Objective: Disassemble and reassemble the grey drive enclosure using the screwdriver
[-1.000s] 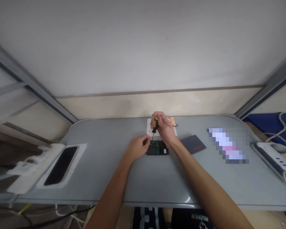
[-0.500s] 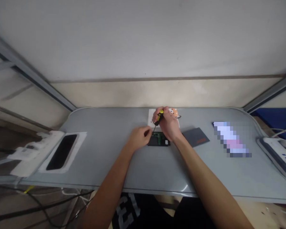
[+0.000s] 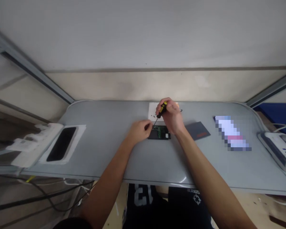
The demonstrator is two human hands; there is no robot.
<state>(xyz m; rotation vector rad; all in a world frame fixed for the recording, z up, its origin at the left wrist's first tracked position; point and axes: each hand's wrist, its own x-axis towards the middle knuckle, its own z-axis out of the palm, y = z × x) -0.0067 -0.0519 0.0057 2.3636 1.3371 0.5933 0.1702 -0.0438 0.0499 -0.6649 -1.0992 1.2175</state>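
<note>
A black-and-yellow screwdriver (image 3: 162,110) is held in my right hand (image 3: 172,116), tilted, its thin shaft pointing down to the upper left part of a small device. That device (image 3: 159,133) lies on the grey table, a green circuit board showing in its dark casing. Closed fingertips of my left hand (image 3: 141,130) meet at the device's upper left corner, close to the screwdriver tip; whatever they pinch is too small to make out. Behind the device, a white sheet (image 3: 152,109) bears several tiny dark bits, probably screws.
Right of the device lies a dark flat panel (image 3: 198,130) with a red mark. Farther right are a blurred lit phone (image 3: 231,133) and a power strip (image 3: 280,148). A black-screened phone (image 3: 62,144) and a white power strip (image 3: 40,143) stand left on the table (image 3: 102,149).
The camera view has shifted, so the table sits higher in the picture. My right hand and the screwdriver have moved slightly right, and the shaft leans more. More of the white sheet shows.
</note>
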